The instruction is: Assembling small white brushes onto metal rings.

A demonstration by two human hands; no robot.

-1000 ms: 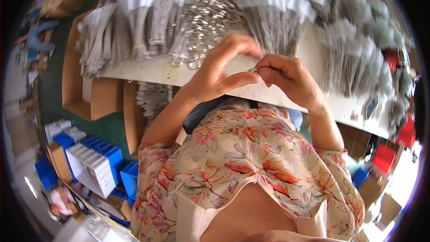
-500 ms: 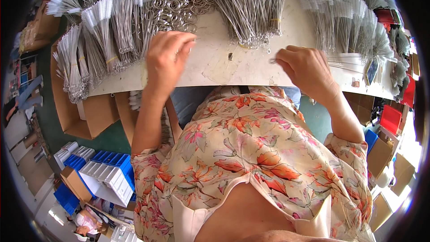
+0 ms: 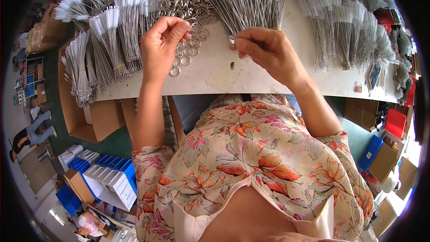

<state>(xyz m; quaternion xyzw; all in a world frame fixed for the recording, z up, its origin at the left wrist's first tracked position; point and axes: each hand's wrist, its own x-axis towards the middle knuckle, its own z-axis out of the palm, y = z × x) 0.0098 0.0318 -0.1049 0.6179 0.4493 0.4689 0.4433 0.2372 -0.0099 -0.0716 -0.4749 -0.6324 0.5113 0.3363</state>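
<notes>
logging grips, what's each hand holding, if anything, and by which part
The left hand perhaps pinches a metal ring by its rim. The right hand has something shiny at its tips, near the brushes; its hold cannot be told.

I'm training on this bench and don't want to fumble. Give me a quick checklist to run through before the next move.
1. Loose rings close to the left hand: ok, some lie right beside it.
2. Fanned bunch of brushes close to the right hand: ok, its lower ends are by the fingertips.
3. Ring firmly in the left fingertips: cannot tell, a ring overlaps them in view.
4. What the right fingertips pinch: cannot tell, something shiny shows there but is too small.
5. Rings all gathered in one heap: not ok, several lie scattered on the table.
</notes>
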